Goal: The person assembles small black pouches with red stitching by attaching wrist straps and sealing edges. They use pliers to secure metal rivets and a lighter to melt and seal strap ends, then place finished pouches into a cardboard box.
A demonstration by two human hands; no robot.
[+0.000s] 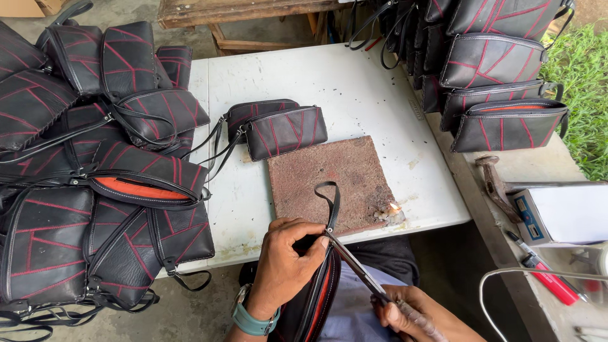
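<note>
- Left hand (285,266) is clenched around the top edge of a black pouch (313,297) on the lap, at six o'clock.
- Right hand (415,313) grasps a thin metal tool (358,266), its tip at the pouch's strap (332,202).
- A small flame (394,209) burns on the brown slab (329,180) at twelve o'clock, on the tabletop (354,88).
- Judging by this, strap finishing is underway; steadiness matters next.

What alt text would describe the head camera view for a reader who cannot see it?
The left hand holds a black pouch by its strap while the right hand presses a thin metal tool against it. Ahead, a white table carries a brown slab, a small candle flame and piled black pouches.
</note>
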